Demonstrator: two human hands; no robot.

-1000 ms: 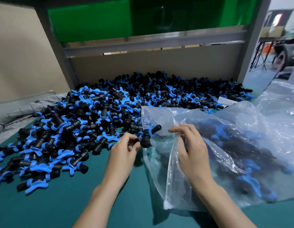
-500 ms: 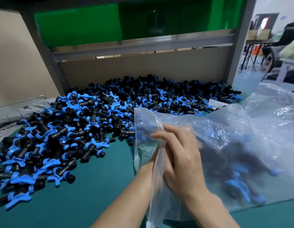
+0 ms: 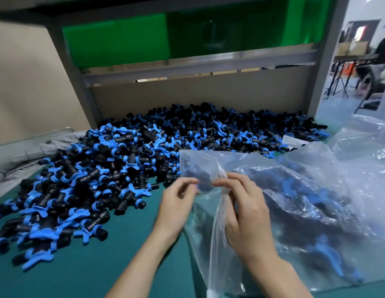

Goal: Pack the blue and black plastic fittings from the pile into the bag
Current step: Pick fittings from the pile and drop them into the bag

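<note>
- Logged bag (image 3: 305,203) lying on mat (image 3: 97,269), right of centre, mouth turned toward pile (image 3: 114,168).
- Observed right hand (image 3: 247,214) gripping bag at the mouth, fingers (image 3: 232,182) curled round a gathered fold of film; thumb hidden behind that fold.
- Noted left hand (image 3: 178,203) just beside the mouth, fingers curled, tips at the film edge (motion blur here). Cannot tell whether pinching film, a part, or nothing.
- Made out one dark fitting (image 3: 201,176) behind the film just inside the mouth; outline smeared, blue parts unreadable.
- Could not count contents deeper in bag: only dark and blue blotches through crumpled, glaring film. Near corner of bag cut off by bottom edge.
- Recorded pile running from left edge back to board (image 3: 198,93). Leftmost pieces cut off by frame, rear ones too small to separate.
- Spotted second bag (image 3: 368,143) behind the first, cut off at right edge; contents unreadable.
- Spotted white slip (image 3: 292,141) at right end of pile, partly hidden by bag; no print legible.
- Spotted grey cloth (image 3: 25,153) left of pile; contact with pile unclear.
</note>
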